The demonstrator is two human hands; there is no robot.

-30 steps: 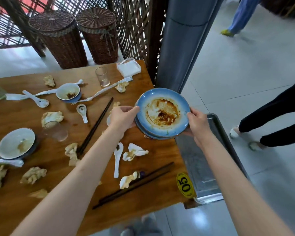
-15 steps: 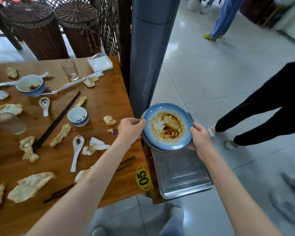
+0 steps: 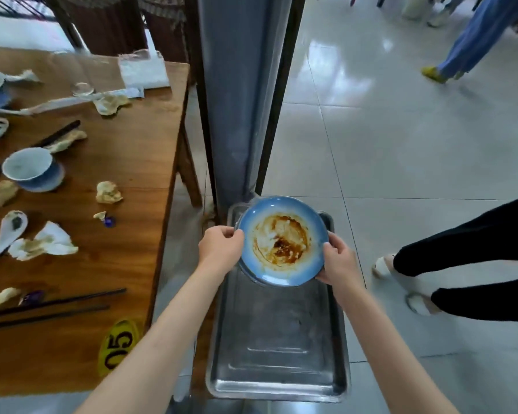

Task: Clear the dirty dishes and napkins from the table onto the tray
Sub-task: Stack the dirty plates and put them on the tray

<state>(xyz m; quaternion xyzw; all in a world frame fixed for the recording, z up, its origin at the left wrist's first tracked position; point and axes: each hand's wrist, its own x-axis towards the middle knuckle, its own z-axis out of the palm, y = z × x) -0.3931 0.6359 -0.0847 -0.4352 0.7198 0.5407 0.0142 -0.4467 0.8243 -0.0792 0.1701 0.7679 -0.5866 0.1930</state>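
Plates [image 3: 282, 241]: blue stack, top one smeared w/ brown sauce, held over the far end of the tray [image 3: 277, 348]. Left hand [image 3: 220, 245] pinches the left rim, thumb on top; right hand [image 3: 338, 262] curls round the right rim w/ fingers under. A second rim shows below the top plate, so prob. two or more stacked.

Step in hand, as I read it: carrying the first load to the tray, about to set down. Can't tell if the stack touches the tray floor yet; it looks slightly above it.

Next move calls for lowering flat toward the far end, fingers out from under last so the lower plate doesn't clack or slide. Keep it level, sauce is wet-looking.

Edges & room: tray is bare metal, raised lip all round, near part free for more. Grey pillar [image 3: 240, 94] stands just beyond the tray's far end, so little room to push further out. Table [image 3: 138, 162] edge runs just left of the tray w/ a narrow gap between. A bystander's legs [image 3: 473, 264] are near on the right, so swing wide that side w/ care.

Left on table: bowl [image 3: 32, 168], spoon [image 3: 5, 234], chopsticks [image 3: 51, 306], napkins [image 3: 44, 242]. Most of the job remains.
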